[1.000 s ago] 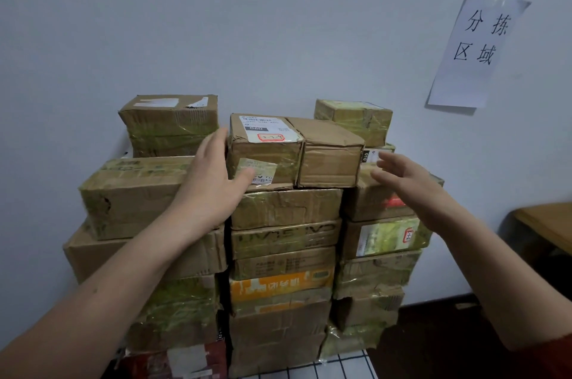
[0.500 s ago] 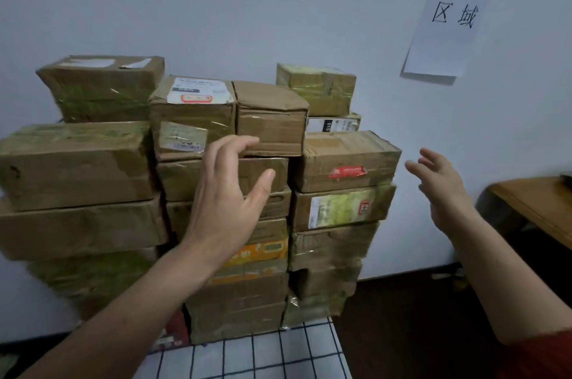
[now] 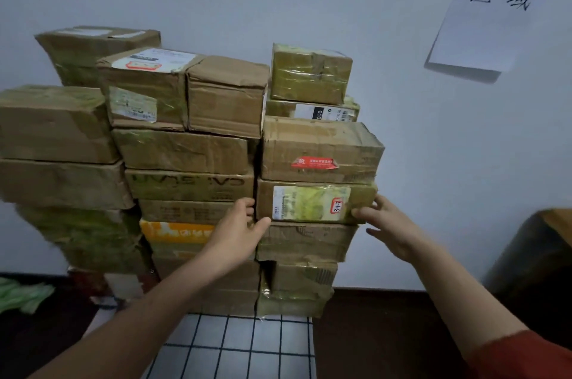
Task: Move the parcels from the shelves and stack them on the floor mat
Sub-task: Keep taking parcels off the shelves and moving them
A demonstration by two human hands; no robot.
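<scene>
A labelled parcel (image 3: pixel 312 204) sat mid-stack on the floor mat (image 3: pixel 235 347). The left hand (image 3: pixel 235 233) appeared to pinch its left corner; the right hand (image 3: pixel 393 227) pressed spread fingers against its right end. Pulling it could topple the boxes (image 3: pixel 318 149) above it.

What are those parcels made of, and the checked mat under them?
Parcels: brown cardboard, matte, creased and dented at edges; many, like the labelled parcel, wrapped in glossy yellowish tape that glints. Floor mat: white with a dark grid, smooth-looking; fabric or plastic, too blurred to tell.
</scene>
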